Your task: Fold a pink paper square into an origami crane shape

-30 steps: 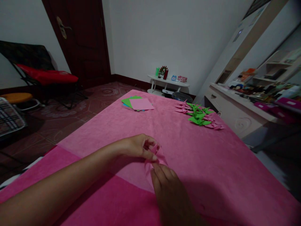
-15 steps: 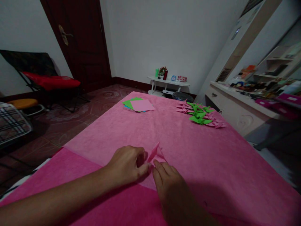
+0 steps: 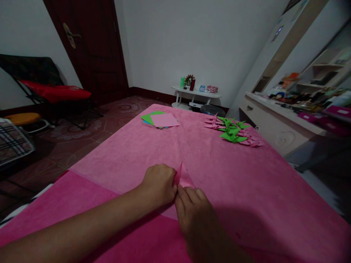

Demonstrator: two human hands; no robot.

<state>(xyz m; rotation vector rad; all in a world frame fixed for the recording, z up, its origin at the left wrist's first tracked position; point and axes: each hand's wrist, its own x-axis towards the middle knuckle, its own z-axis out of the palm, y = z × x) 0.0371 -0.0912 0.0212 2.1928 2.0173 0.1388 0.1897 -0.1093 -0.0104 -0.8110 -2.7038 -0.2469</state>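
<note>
A partly folded piece of pink origami paper [image 3: 185, 178] lies on the pink cloth-covered table [image 3: 131, 157], with one pointed flap standing up. My left hand [image 3: 160, 182] is closed at the paper's left edge, thumb and fingers pinching it. From the near side, my right hand [image 3: 193, 208] holds the paper, its fingertips pressed together on the lower edge close to my left thumb. The fingers cover the paper's near corner.
At the far left of the table lies a stack of square paper sheets [image 3: 164, 120], pink on top of green. Several folded green and pink paper cranes [image 3: 233, 132] sit at the far right. Beyond are a white side table [image 3: 196, 91] and a dresser [image 3: 274, 117].
My left hand has moved slightly right and closed on the paper's left edge; before, its thumb and fingers were apart. My right hand stays nearly in place. The view has shifted a little.
</note>
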